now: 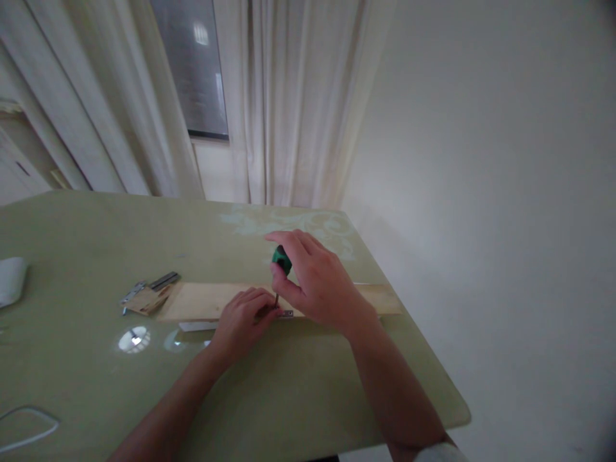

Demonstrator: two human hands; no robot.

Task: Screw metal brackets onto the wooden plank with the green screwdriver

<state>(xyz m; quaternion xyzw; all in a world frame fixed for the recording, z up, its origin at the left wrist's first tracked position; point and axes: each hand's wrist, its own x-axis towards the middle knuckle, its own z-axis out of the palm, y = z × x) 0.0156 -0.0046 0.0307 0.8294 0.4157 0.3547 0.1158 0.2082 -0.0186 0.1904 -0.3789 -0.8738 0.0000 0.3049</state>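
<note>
A pale wooden board [202,300] lies across the table, with a small metal bracket [287,314] at its near edge. My right hand [322,279] is closed around the green and black handle of a screwdriver [282,259], which stands nearly upright, its shaft pointing down at the board beside the bracket. Resting on the board, my left hand [245,317] has its fingertips gathered near the screwdriver's tip. What those fingers pinch, if anything, is hidden. Under the board's near edge shows a white strip [198,326].
Left of the board sit metal hinge-like parts [164,280] and a brown piece of cardboard or wood [144,300]. A white object [12,280] and a white cable [33,410] lie at the far left. The green table [269,398] ends near a wall at right.
</note>
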